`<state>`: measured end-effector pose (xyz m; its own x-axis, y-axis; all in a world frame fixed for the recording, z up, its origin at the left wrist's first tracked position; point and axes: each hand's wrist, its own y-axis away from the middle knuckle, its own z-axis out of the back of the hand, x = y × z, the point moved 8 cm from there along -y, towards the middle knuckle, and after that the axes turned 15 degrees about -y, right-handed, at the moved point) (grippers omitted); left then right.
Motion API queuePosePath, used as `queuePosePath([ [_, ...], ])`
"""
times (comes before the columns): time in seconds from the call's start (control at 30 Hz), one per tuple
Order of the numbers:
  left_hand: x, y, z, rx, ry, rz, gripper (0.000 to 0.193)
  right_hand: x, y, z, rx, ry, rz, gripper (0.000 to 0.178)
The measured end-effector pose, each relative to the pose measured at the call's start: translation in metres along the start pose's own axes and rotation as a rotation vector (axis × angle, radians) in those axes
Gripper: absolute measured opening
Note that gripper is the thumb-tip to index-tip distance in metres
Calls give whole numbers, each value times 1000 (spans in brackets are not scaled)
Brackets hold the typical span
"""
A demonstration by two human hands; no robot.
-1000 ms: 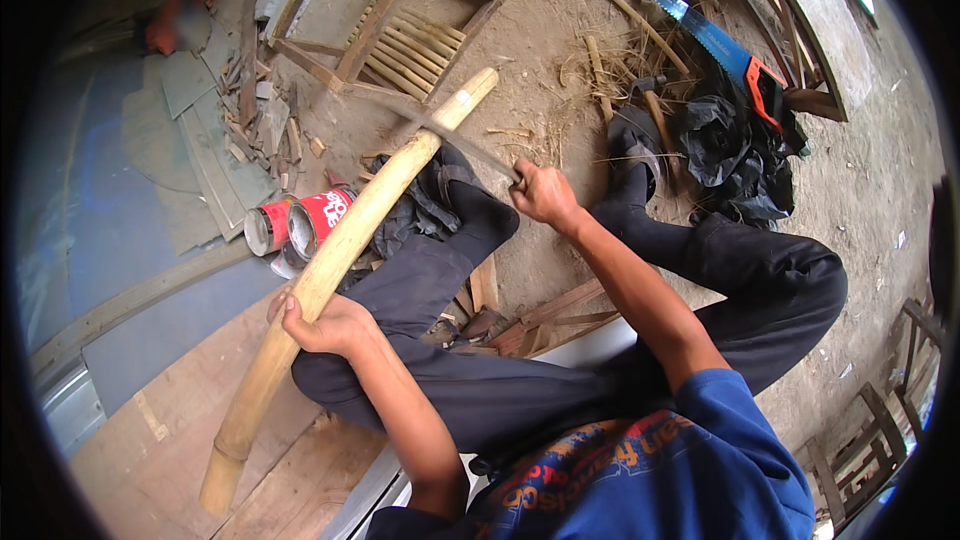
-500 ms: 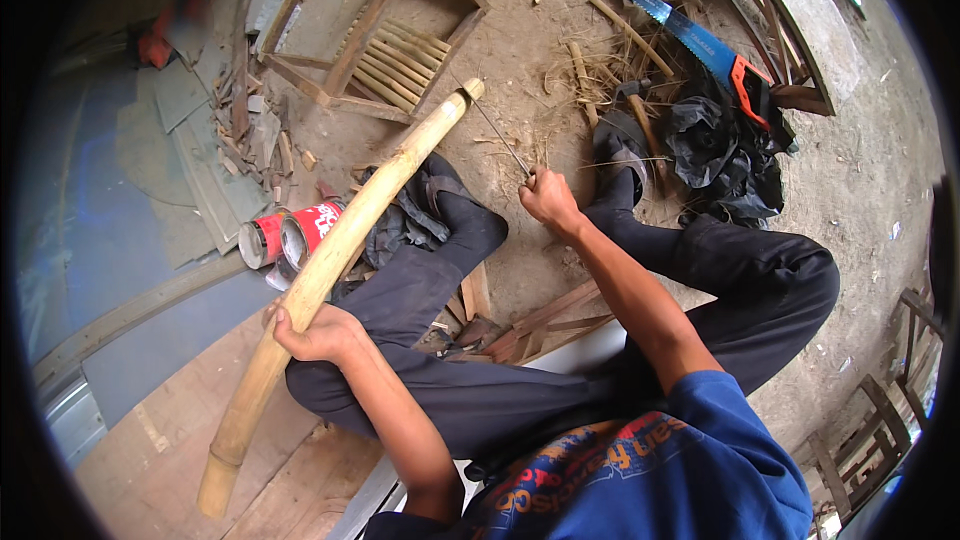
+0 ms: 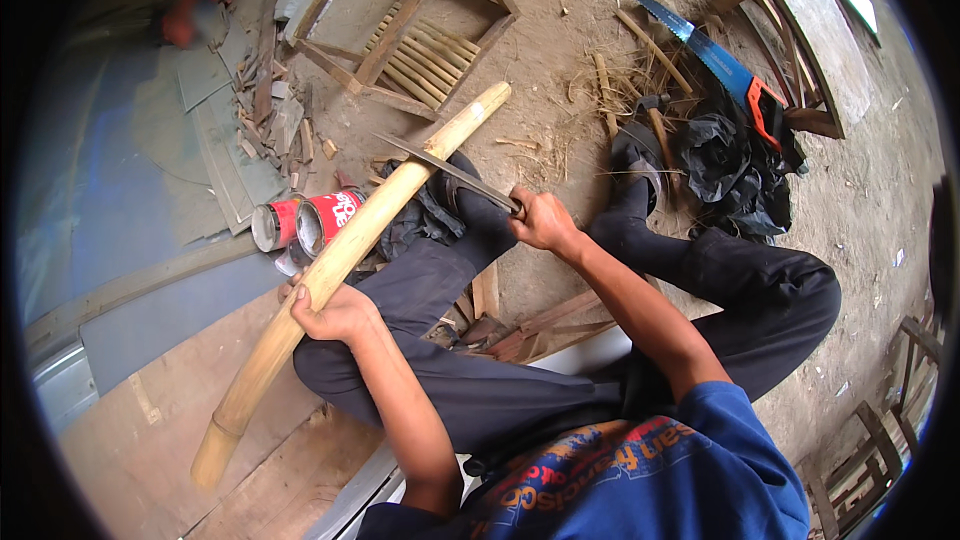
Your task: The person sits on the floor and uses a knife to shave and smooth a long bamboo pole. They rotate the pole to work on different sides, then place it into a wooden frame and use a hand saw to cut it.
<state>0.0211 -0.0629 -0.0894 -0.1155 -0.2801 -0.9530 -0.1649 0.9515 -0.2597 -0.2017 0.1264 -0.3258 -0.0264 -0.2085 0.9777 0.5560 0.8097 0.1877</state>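
Note:
A long, pale yellow bamboo pole (image 3: 350,248) lies slantwise across my left thigh, its far end raised toward the wooden frame. My left hand (image 3: 336,310) is wrapped round its lower half. In my right hand (image 3: 546,220) is the handle of a large knife (image 3: 459,174) with a long dark blade. That blade crosses the bamboo in its upper part and touches it there. The handle is mostly hidden in my fist.
A wooden frame (image 3: 415,15) with bamboo slats stands ahead. Red cans (image 3: 327,221) sit at left near wood scraps. To the right lie a blue saw (image 3: 715,62) with orange handle, a hammer (image 3: 659,125), black plastic (image 3: 735,175) and bamboo shavings (image 3: 605,80).
The knife blade has moved from near the bamboo's far end down to its upper part, now lying across it. My right hand has turned and come slightly nearer. The view has shifted a little.

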Motion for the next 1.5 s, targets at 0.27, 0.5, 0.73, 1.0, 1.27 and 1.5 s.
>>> queuePosePath([
  [0.27,2,4,0,50,29,23,28,10,11,-10,-103,-44,-75,24],
  [0.5,3,7,-1,41,7,24,29,4,10,0,-55,88,-22,26],
  [0.73,0,11,-1,62,23,16,31,27,14,2,41,72,39,23],
  [1.0,-10,13,-16,231,97,-35,34,22,19,13,50,71,42,24],
  [1.27,-12,9,-29,493,184,7,41,60,4,5,97,91,132,22],
  [1.5,-11,11,-30,447,192,60,41,57,1,10,-32,168,63,21],
])
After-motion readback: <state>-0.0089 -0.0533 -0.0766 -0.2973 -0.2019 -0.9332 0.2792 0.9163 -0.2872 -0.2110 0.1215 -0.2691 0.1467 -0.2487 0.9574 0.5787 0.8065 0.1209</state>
